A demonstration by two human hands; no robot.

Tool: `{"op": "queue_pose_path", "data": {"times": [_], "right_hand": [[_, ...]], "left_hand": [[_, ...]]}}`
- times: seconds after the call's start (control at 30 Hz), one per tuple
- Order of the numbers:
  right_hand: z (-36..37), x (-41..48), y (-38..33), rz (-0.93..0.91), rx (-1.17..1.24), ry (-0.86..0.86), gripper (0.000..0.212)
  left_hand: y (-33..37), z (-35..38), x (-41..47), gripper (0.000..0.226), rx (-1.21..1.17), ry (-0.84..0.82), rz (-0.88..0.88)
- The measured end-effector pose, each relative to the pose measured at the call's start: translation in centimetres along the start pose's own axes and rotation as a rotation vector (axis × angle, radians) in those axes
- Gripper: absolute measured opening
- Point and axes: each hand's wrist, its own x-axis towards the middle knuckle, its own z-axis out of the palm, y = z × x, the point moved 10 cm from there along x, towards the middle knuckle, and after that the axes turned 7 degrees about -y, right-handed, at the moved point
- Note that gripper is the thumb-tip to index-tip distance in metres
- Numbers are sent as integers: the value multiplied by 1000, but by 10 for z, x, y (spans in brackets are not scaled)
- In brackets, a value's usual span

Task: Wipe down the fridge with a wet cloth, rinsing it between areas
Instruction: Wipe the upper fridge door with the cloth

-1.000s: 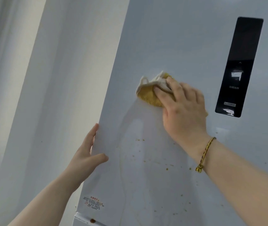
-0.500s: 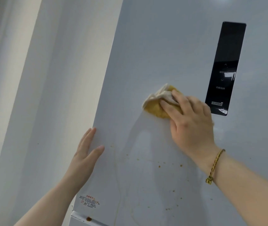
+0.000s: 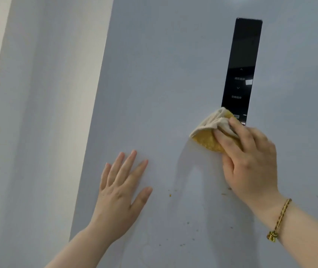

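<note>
The left hand has shifted off the edge onto the smooth fridge, flat with fingers splayed, while at its 2 o'clock the right hand grips the crumpled yellow cloth at the glossy black panel's foot.

Left hand: flat, palm forward, spread straight; forearm enters from lower left. Right hand: fingers bent, gripping cloth; forearm enters from lower right.

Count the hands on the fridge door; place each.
2. The left hand lies flat on the fridge door near its left edge; the right hand holds the cloth at the black control panel's foot.
</note>
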Motion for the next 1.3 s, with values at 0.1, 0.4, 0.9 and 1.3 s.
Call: {"op": "queue_pose_path", "data": {"times": [0.1,0.4,0.9,1.3], "right_hand": [[2,-33,-17,-91,18,-41,40],[-9,-30,21,-314,-77,-34,40],[-27,-46,108,-203,-54,-28,39],[-26,-102,92,-473,-63,-106,38]], "left_hand": [[17,2,10,57,118,27,29],[35,5,15,65,186,47,-135],[150,43,26,65,151,17,-8],[153,68,30,74,287,-21,-91]]}}
